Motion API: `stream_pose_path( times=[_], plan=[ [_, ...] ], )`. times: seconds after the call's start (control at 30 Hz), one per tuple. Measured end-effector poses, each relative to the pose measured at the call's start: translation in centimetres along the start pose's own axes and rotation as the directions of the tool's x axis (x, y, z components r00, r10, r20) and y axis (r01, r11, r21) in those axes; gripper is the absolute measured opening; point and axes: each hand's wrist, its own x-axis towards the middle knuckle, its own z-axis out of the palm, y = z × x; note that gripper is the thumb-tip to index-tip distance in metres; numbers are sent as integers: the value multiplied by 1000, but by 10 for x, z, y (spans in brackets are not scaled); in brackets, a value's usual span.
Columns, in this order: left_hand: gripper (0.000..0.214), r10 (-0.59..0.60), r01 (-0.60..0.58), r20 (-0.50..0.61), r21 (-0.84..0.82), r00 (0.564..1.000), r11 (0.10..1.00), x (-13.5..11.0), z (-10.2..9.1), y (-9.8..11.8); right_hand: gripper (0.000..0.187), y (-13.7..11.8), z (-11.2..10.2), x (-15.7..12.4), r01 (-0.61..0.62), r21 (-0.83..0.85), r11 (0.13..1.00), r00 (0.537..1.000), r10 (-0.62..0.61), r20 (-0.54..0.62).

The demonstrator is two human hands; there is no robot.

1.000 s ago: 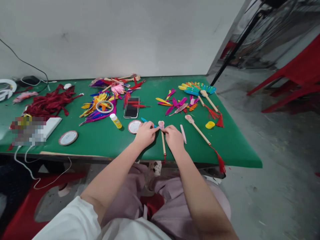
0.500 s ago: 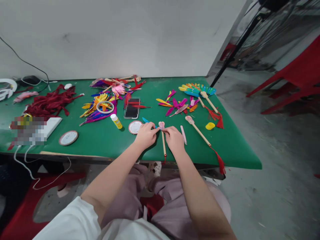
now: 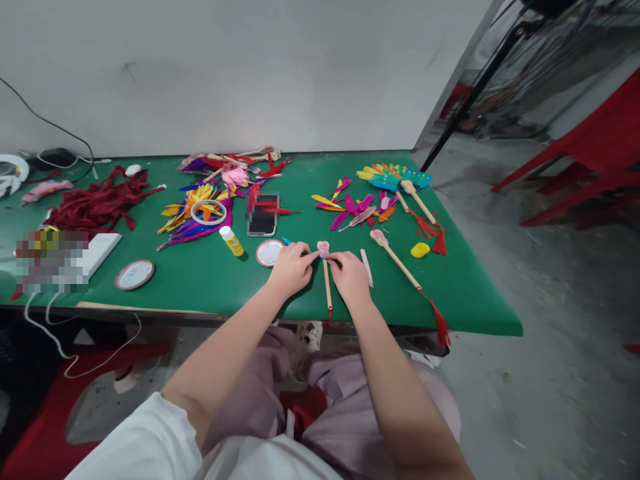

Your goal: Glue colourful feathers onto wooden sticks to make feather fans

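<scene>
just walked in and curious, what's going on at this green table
A seated person has both hands at the front of the green table. The left hand and right hand meet at the pink top of a wooden stick lying flat; a blue feather pokes out by the left hand. Whether either grips is unclear. Further back lie loose feathers, a feather fan, a glue stick and a tape roll.

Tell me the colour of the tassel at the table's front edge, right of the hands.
The tassel is red; the head view shows it clearly.
</scene>
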Motion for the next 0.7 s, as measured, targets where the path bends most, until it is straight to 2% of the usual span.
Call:
stream_pose_path(
  times=[0.37, 0.7],
  plan=[
    [31, -38, 39, -38, 18, 999, 999, 1, -1, 0, 17, -2, -1, -1, 3, -2, 1000, 1000, -3, -16],
    [29, -23, 23, -95, 4, 995, 1000, 1, -1, 0, 18, 1, 3, -1, 10, -17, 1000, 999, -11, -40]
  ],
)
